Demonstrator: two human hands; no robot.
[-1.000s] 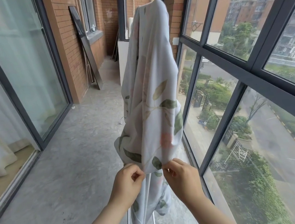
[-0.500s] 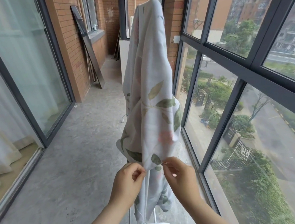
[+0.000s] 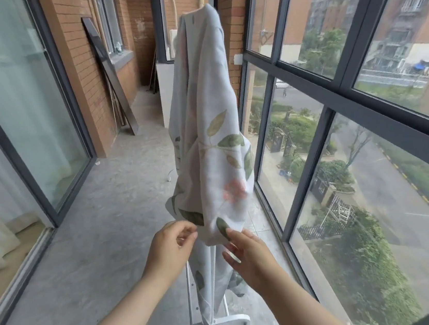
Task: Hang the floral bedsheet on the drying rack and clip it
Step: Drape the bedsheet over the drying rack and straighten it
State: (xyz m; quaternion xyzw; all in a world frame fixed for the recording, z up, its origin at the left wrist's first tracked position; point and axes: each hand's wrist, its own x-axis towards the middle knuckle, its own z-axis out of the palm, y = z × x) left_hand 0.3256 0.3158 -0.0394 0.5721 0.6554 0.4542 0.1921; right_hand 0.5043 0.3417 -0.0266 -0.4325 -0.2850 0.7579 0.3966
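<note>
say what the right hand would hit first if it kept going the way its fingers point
Most likely the floral bedsheet: the right hand points up and left at its bunched lower edge, fingertips about touching it. Depth is unclear, so contact may already exist.

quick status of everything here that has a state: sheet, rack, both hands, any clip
floral bedsheet: draped over the rack, bunched, not spread out
drying rack: standing on the floor, mostly hidden by the sheet
left hand: fingers pinched together beside the sheet's lower edge; contact unclear
right hand: fingers open, fingertips at the sheet's bottom fold
clip: none visible
</note>
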